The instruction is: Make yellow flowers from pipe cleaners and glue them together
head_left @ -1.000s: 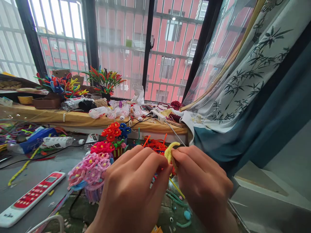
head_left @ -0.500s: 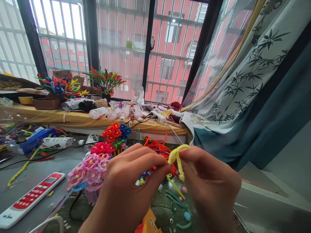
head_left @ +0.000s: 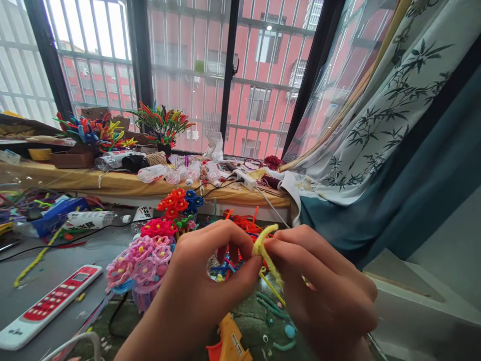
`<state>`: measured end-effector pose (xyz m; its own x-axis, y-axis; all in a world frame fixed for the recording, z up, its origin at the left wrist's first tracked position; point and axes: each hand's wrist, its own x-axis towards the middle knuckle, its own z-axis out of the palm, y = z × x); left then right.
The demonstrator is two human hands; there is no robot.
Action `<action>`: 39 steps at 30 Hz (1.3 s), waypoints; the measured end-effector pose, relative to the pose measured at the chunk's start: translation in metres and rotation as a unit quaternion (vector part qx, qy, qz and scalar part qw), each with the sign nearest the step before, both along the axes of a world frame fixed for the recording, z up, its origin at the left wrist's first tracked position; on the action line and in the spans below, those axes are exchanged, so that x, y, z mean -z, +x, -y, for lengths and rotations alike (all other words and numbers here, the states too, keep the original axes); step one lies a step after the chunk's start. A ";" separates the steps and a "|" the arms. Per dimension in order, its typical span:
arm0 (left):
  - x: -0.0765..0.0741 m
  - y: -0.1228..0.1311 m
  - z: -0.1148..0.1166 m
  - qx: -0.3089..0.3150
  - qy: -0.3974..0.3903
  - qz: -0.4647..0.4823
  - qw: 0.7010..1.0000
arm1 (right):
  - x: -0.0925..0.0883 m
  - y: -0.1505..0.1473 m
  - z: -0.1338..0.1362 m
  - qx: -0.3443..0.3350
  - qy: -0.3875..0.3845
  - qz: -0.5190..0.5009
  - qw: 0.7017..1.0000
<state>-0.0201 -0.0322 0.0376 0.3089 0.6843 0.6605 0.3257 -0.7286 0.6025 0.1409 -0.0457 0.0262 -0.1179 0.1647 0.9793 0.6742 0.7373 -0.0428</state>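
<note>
A bent yellow pipe cleaner (head_left: pixel 259 244) is held up in front of me, its two ends splaying out from a tight bend. My left hand (head_left: pixel 195 268) pinches the bend between thumb and index finger. On the other side, the fingertips of my right hand (head_left: pixel 323 281) are closed against the same pipe cleaner, one end pointing up above them and the other hanging down beside them. The right thumb is mostly hidden. Below the hands lies a yellow-orange glue gun (head_left: pixel 233 338), only partly visible.
Pink pipe-cleaner flowers (head_left: pixel 148 260) stand left of my hands, with red flowers (head_left: pixel 173 200) behind. A white remote control (head_left: pixel 48 306) lies on the left. Teal pieces (head_left: pixel 272 307) and a blue pompom (head_left: pixel 289 331) lie below. Plastic bottles (head_left: pixel 152 173) line the windowsill.
The yellow pipe cleaner has turned and shifted slightly left. My right fingers have moved from its upper end to near the bend, and my left fingers have curled more.
</note>
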 end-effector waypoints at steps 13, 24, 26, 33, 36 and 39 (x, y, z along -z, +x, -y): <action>0.001 -0.002 0.004 -0.005 0.213 -0.145 0.966 | 0.004 0.007 0.007 -0.025 -0.113 0.022 0.993; 0.004 -0.003 -0.003 0.064 0.010 -0.043 0.997 | 0.003 0.013 0.007 -0.124 -0.244 -0.029 0.962; 0.004 0.000 -0.003 0.068 -0.003 -0.034 0.997 | 0.004 0.013 0.006 -0.123 -0.250 -0.035 0.960; 0.002 0.006 0.002 0.034 0.130 -0.048 0.990 | 0.003 0.008 0.005 -0.164 -0.406 -0.134 0.889; 0.000 0.006 0.006 0.016 0.176 -0.094 0.980 | 0.000 0.010 0.005 -0.207 -0.463 -0.169 0.845; 0.000 0.005 0.007 -0.010 0.168 -0.073 0.983 | -0.002 0.014 0.006 -0.251 -0.464 -0.212 0.822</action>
